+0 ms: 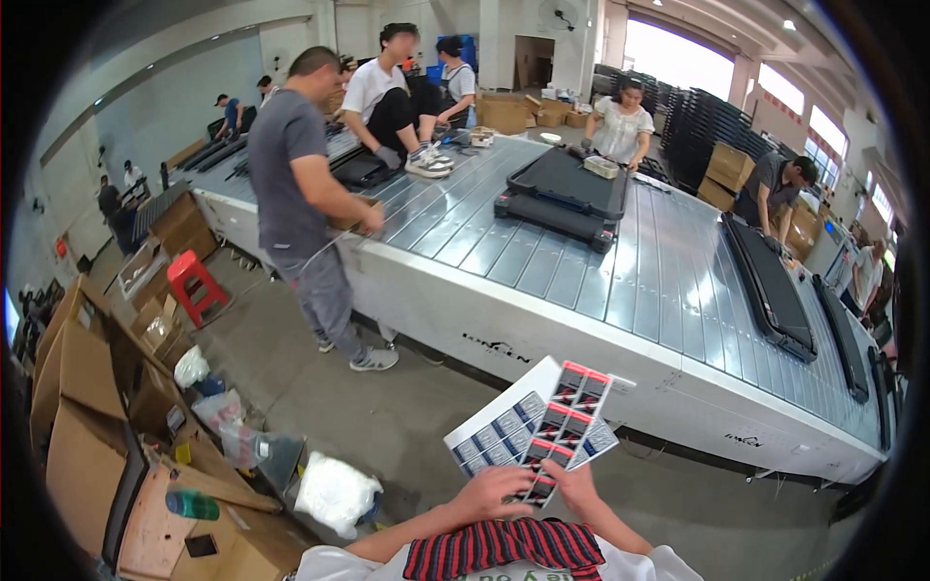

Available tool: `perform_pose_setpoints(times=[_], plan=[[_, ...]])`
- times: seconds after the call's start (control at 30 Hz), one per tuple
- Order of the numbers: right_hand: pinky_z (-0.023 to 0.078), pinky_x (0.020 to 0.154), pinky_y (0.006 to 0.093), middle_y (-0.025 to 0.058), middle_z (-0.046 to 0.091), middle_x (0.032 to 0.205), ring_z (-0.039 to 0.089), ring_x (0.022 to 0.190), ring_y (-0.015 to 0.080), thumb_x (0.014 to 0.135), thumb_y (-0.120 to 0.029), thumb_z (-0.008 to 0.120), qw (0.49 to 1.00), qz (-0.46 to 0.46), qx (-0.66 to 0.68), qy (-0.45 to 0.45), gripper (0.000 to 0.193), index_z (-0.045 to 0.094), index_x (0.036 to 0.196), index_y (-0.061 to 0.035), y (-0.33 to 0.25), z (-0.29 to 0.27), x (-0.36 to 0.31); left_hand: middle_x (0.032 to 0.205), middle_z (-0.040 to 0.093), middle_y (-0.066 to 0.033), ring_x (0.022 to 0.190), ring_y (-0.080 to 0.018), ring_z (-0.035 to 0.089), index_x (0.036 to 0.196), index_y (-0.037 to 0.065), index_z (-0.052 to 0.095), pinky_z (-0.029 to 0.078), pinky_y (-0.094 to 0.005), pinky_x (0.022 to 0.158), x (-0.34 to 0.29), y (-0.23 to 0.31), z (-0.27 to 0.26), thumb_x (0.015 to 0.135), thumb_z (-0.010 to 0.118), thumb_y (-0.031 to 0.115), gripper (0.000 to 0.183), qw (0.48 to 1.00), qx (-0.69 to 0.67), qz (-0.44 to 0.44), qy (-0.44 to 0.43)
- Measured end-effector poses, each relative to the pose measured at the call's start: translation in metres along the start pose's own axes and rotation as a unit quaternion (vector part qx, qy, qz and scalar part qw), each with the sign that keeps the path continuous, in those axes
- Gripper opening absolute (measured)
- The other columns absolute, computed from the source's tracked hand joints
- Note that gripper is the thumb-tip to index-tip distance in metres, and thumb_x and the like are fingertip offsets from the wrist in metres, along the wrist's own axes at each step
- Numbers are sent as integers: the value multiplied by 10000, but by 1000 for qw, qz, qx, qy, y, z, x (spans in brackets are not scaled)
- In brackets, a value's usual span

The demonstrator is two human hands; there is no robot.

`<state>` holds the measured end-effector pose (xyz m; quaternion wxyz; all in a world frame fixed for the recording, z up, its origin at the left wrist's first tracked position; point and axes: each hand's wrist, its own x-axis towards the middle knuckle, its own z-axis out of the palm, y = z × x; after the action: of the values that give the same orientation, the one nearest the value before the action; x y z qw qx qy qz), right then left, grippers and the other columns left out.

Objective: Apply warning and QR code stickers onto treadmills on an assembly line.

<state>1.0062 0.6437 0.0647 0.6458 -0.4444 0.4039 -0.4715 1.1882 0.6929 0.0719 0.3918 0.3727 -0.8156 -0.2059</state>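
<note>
A narrow sheet of red and black stickers (565, 414) is held in front of my body, lying over a wider white sheet with blue printed labels (499, 434). My right hand (576, 487) grips the sheets from the right, its thumb resting on the red and black one. From the left, my left hand (496, 492) has its curled fingers on the lower left edge of the same sticker sheet. Part of the blue label sheet is hidden behind the red and black one. A red and black striped cloth (499, 550) lies across my front below the hands.
A long metal roller conveyor (455, 223) runs across ahead, bearing black folded frames (567, 198) and a long black panel (768, 286). A person in grey (295, 165) stands at its near side. At left are cardboard boxes (82, 378), a red stool (197, 288) and a white bag (336, 494).
</note>
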Motion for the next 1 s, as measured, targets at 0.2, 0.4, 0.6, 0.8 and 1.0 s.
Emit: perform_pose_setpoints(times=[0.2,0.4,0.6,0.8,1.0], plan=[[434,821,317,81,559,1039,539,934,172,718,10,618,983,-102,-147,-36,453,447,1137,-12,-69,-49,67,986,573,-104,944,-187,541,1108,24,484,426,-304,799,112,-39,-18,708,681,187,475,950,-154,-204,180],[440,811,300,75,582,1001,556,895,152,716,-7,640,972,-116,-202,-38,416,480,1099,-3,-54,-34,131,913,592,-67,812,-121,567,1097,-18,460,451,-252,741,180,-106,-20,764,611,32,369,814,-502,-285,72],[460,765,280,76,623,928,581,837,135,728,-35,635,966,-122,-227,6,324,541,1036,9,-91,-35,217,917,599,-48,818,-97,558,1052,-17,512,454,-235,731,262,-175,-45,801,573,51,266,815,-520,-254,13],[449,729,264,43,630,877,566,789,100,773,-85,600,956,-128,-256,59,207,584,963,-7,-101,-34,312,824,619,-13,734,-59,540,959,-22,597,455,-226,656,349,-234,-70,810,579,116,205,876,-400,-269,18],[445,704,245,19,615,876,535,784,79,872,-162,500,986,-75,-84,126,225,601,960,18,-111,-68,357,781,619,-23,688,-73,550,869,-11,608,457,-219,647,416,-285,-60,780,603,66,117,847,-432,-308,17]])
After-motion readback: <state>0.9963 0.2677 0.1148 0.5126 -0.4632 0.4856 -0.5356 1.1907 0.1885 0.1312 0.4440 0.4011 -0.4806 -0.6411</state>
